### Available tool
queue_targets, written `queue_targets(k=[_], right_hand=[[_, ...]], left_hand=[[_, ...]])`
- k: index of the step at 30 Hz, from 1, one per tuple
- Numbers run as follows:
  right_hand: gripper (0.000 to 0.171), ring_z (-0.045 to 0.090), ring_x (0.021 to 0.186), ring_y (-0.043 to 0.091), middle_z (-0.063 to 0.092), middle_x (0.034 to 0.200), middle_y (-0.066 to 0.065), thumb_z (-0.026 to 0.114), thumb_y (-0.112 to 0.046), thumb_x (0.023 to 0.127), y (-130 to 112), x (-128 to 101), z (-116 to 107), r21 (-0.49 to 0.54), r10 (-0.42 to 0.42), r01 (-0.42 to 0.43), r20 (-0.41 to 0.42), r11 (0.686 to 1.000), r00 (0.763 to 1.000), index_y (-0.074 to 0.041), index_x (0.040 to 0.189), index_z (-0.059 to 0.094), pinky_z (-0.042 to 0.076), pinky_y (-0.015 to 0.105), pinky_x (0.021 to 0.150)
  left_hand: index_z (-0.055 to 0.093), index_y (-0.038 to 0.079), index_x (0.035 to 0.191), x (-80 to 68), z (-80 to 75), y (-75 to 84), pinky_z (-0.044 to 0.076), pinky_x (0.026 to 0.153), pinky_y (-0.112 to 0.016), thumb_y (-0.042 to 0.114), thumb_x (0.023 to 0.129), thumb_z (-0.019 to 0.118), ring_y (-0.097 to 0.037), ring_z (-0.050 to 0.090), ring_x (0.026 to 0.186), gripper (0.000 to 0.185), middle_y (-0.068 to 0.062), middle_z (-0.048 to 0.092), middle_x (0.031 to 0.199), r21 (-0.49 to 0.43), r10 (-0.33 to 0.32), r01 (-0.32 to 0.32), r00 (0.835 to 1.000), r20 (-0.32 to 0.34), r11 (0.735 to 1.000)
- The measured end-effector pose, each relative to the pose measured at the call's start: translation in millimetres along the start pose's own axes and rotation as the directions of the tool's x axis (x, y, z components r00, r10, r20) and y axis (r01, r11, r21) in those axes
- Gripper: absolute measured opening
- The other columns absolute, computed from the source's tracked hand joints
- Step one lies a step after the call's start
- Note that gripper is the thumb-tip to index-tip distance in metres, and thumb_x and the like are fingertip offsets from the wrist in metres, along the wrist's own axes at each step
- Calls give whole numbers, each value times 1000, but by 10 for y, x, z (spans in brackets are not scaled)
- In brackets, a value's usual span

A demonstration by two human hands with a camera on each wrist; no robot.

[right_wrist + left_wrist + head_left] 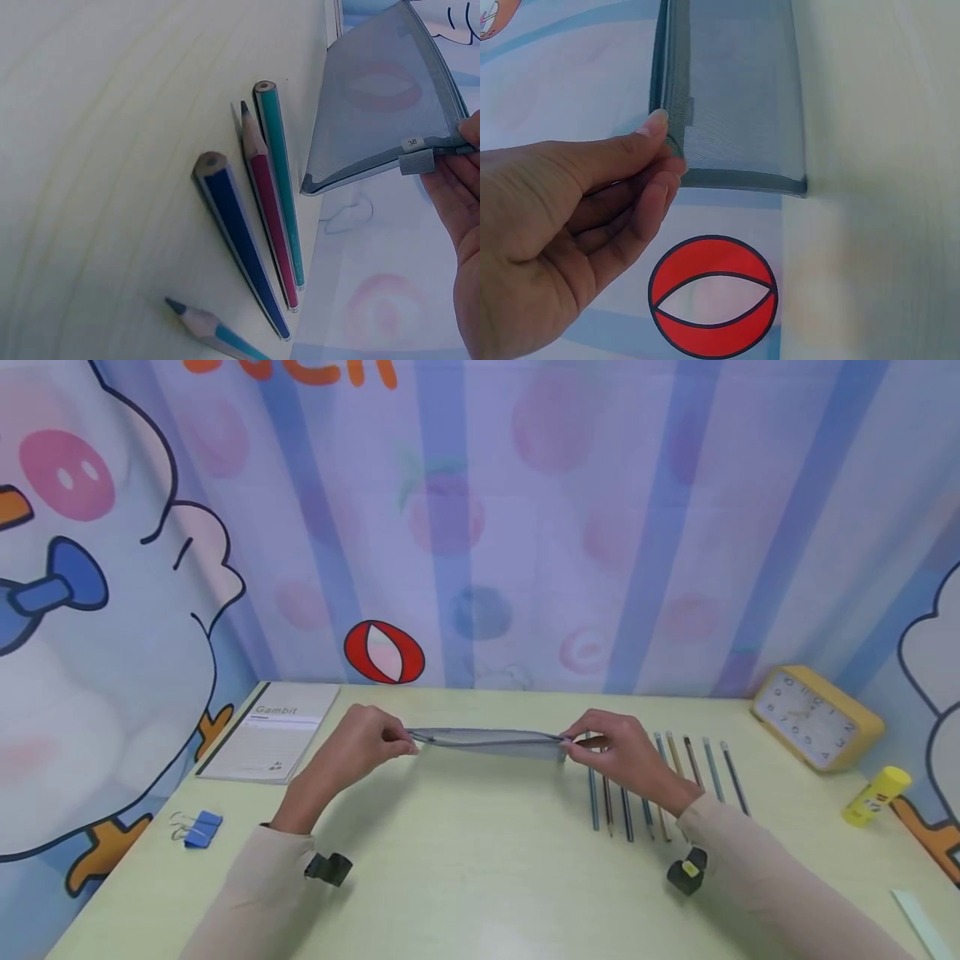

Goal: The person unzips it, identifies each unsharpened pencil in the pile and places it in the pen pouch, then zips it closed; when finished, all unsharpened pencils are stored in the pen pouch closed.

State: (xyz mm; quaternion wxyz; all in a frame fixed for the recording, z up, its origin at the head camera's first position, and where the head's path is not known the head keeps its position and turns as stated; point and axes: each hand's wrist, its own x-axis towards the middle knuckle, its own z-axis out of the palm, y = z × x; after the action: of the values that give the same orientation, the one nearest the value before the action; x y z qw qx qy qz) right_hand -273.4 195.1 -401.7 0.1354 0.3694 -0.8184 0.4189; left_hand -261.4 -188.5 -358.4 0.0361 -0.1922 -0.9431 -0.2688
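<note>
A grey see-through mesh zipper pouch [491, 745] is stretched between both hands above the table, its zipper edge up. My left hand [365, 739] pinches one upper corner between thumb and fingers. At the opposite upper corner, by a small fabric tab, my right hand [618, 747] pinches the pouch. In the left wrist view, the mesh panel [742, 90] hangs flat, and nothing shows inside it. The right wrist view shows the pouch [375, 97] beside several pencils, among them a blue pencil [240, 247] and a red pencil [270, 217], lying on the table.
A notebook [277, 735] lies at the back left, with a blue binder clip [202, 829] nearer the front. To the right stand a yellow clock [817, 717] and a yellow glue stick [876, 795]. A pale strip [918, 922] lies at the front right. A printed curtain [540, 527] backs the table.
</note>
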Motion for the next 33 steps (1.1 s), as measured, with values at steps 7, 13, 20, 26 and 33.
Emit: queue_targets(k=[7, 13, 20, 26, 33], right_hand=[[13, 74, 90, 16, 71, 99, 2, 71, -4, 92, -17, 9, -1, -6, -10, 10, -5, 1000, 1000, -13, 101, 74, 60, 24, 79], [14, 74, 90, 16, 71, 100, 2, 71, -4, 91, -19, 16, -18, -14, -10, 10, -9, 1000, 1000, -13, 101, 73, 60, 24, 80], [12, 74, 91, 15, 71, 100, 3, 71, -6, 92, -32, 4, -6, -12, -6, 6, -1, 1000, 1000, -13, 102, 74, 60, 23, 80], [13, 73, 93, 14, 71, 101, 2, 70, -4, 92, -30, 10, -9, 2, -5, 5, 6, 1000, 1000, -12, 103, 74, 60, 24, 81], [13, 73, 96, 17, 72, 101, 1, 71, -6, 92, -55, 29, -13, 4, 7, -7, 31, 1000, 999, -12, 103, 74, 60, 23, 82]], left_hand=[[80, 14, 81, -61, -99, 103, 46, 58, -26, 16, 86, 80, -11, 55, 64, 4, 4, 72, 70, 32, 31, -31, 1000, -4, 999], [80, 11, 100, 15, -95, 218, 57, 72, -28, 13, 87, 78, -12, 66, 78, 13, -1, 76, 89, 59, 122, -117, 990, -75, 991], [78, 11, 109, 150, 31, 276, 59, 82, -32, 14, 88, 77, -17, 69, 91, 21, -3, 76, 101, 70, 137, -138, 990, 12, 988], [78, 10, 109, 234, 100, 311, 60, 79, -29, 13, 89, 77, -15, 71, 89, 20, -3, 77, 100, 52, 157, -160, 986, 49, 986], [78, 11, 106, 280, 151, 384, 58, 75, -25, 12, 89, 76, -11, 68, 82, 17, -1, 76, 95, 40, 186, -189, 980, 64, 981]])
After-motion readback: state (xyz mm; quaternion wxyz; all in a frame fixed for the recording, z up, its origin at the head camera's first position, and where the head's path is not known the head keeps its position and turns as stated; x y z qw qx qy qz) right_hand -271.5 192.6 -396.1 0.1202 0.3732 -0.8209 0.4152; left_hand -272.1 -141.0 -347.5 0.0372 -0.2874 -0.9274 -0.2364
